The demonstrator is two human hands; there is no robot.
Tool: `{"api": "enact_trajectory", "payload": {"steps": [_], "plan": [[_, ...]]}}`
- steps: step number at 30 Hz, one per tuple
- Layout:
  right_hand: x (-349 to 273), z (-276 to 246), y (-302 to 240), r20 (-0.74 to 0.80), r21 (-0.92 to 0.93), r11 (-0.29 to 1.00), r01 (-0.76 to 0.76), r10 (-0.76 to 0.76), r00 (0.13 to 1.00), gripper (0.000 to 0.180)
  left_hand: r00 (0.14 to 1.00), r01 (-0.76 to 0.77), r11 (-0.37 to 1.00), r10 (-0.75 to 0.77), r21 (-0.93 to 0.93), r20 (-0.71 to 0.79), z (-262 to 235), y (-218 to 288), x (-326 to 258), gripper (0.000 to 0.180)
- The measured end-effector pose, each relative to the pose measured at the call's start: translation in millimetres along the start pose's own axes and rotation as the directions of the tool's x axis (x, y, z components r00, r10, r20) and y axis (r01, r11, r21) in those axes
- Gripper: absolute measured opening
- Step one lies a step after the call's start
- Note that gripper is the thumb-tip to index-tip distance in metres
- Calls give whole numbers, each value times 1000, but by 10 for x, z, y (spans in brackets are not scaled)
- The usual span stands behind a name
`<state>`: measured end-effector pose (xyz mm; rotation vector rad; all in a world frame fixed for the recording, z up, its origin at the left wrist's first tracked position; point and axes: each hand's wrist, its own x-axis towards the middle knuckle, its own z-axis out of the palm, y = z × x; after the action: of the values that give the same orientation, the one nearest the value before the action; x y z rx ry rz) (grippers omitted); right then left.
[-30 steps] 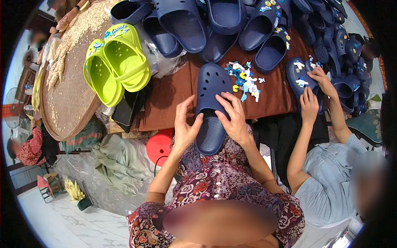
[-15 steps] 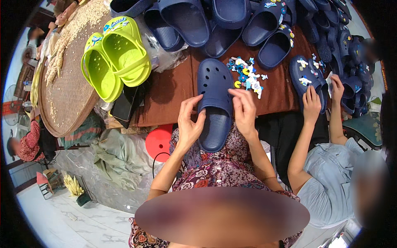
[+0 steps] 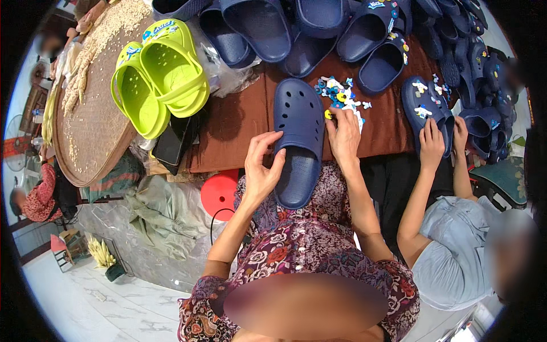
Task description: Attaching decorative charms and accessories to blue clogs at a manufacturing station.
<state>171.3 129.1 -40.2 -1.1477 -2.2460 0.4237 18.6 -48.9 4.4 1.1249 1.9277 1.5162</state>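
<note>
A plain navy clog [image 3: 297, 117] with round holes lies in front of me, toe pointing away and heel over the brown cloth's near edge. My left hand [image 3: 263, 162] grips its left side, thumb at the rim of the opening and fingers along the outer side. To the right of the clog, my right hand [image 3: 344, 137] pinches a small round yellow shoe charm [image 3: 329, 114] between thumb and fingers. Just beyond those fingers is a pile of blue, white and yellow shoe charms [image 3: 341, 94].
Lime-green clogs [image 3: 174, 74] sit left, beside a round woven tray [image 3: 94, 142] with pale grains. Many navy clogs [image 3: 256, 28] are heaped across the back and right of the brown cloth [image 3: 228, 137]. A co-worker's hands [image 3: 433, 142] handle a decorated navy clog [image 3: 414, 105] on the right.
My right hand has left the clog's right side, moved slightly right and away from me, and taken hold of the yellow charm. My left hand stays on the clog.
</note>
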Motion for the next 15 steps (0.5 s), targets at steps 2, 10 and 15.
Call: {"api": "enact_trajectory", "payload": {"steps": [2,10,15], "plan": [[19,0,16,8,4,1000,-4,4,1000,28,1000,7,1000,-8,-13,-1,-2,3,-4,36],[26,-52,-20,-42,141,990,-31,37,998,15,1000,-2,1000,3,-25,30,-58,-14,39,38],[-23,-133,-102,139,481,853,-202,153,978,19,998,-27,999,28,-27,61,-109,11,152,39]]}}
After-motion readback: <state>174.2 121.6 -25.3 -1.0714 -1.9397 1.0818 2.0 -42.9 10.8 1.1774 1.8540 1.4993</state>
